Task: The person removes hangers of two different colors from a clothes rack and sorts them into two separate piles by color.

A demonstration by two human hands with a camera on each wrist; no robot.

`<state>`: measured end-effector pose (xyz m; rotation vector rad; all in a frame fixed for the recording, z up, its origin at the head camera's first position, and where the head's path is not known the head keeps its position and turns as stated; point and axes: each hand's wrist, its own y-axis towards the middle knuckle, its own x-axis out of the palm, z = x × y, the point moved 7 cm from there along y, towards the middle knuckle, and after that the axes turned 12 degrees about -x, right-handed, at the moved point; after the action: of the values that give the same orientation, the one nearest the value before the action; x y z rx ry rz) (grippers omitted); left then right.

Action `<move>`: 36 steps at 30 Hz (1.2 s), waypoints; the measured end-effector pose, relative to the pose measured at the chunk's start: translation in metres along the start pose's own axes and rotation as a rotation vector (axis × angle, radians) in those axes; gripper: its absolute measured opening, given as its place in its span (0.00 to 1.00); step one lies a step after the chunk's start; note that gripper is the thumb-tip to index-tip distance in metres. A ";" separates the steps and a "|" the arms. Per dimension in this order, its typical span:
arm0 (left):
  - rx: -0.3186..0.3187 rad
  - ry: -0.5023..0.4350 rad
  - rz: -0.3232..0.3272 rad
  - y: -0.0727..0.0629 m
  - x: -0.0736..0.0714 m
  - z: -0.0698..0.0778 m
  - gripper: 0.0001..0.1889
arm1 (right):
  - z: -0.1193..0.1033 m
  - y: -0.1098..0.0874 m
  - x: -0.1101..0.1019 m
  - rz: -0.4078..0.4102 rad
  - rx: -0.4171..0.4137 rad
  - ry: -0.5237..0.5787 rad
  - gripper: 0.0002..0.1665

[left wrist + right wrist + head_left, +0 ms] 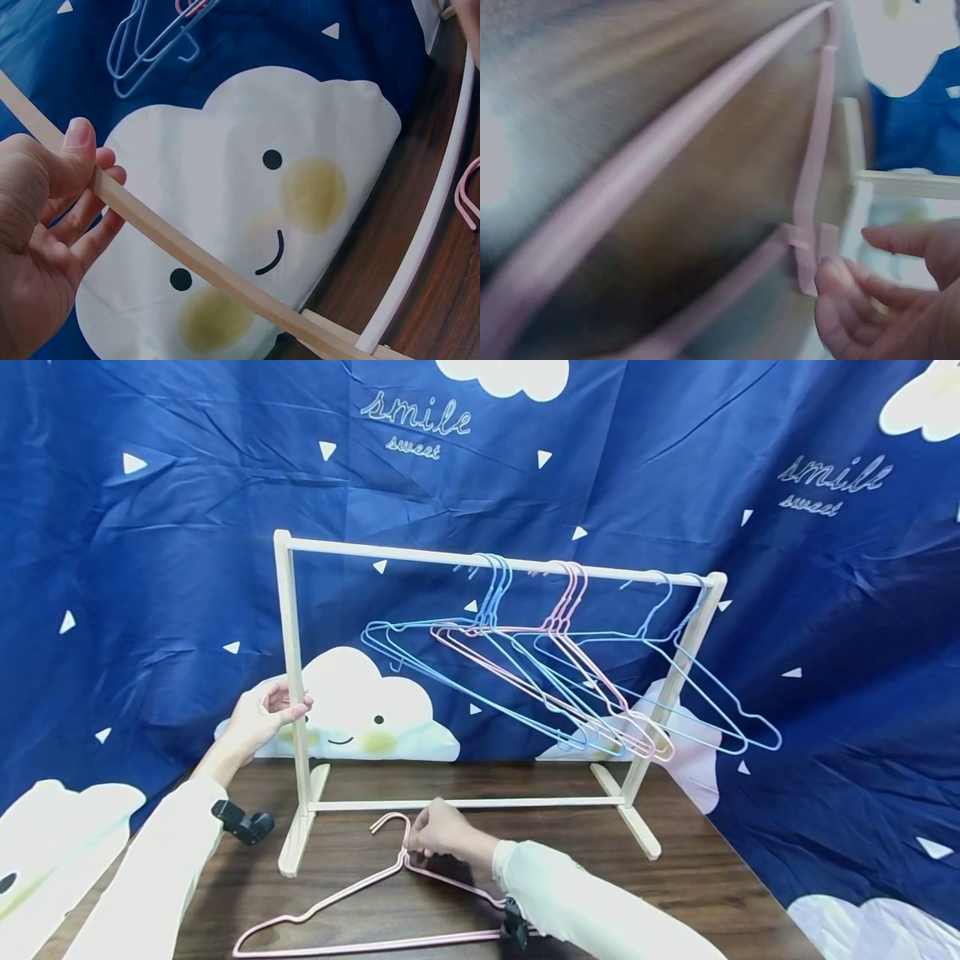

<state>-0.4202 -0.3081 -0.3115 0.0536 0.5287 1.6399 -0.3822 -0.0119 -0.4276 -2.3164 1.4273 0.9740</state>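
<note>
A pink clothes hanger [360, 887] lies flat on the brown table in front of the rack, its hook pointing left and its outline looking doubled. My right hand [442, 828] pinches the hanger near the hook's base; in the right wrist view its fingertips [834, 276] overlap the pink wire, which is blurred there. Higher up at the left, my left hand [257, 717] grips the left post [291, 627] of a pale wooden rack. Seen from the left wrist, the thumb [78, 142] lies on one side of that post and the curled fingers on the other.
From the rack's top bar [382, 552] hang blue hangers [491, 602] near the middle, pink hangers [573, 602] beside them, and further blue hangers [697, 668] at the right end. A low crossbar [360, 805] joins the feet. Behind stands a blue cloud-patterned curtain [225, 485].
</note>
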 end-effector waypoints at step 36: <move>0.018 0.005 0.002 0.002 0.000 0.000 0.16 | -0.118 0.009 -0.343 0.404 -0.093 -0.227 0.14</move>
<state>-0.4216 -0.3081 -0.3107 0.0635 0.5471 1.6376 -0.4437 0.1599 -0.1138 -1.9309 1.8190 1.3876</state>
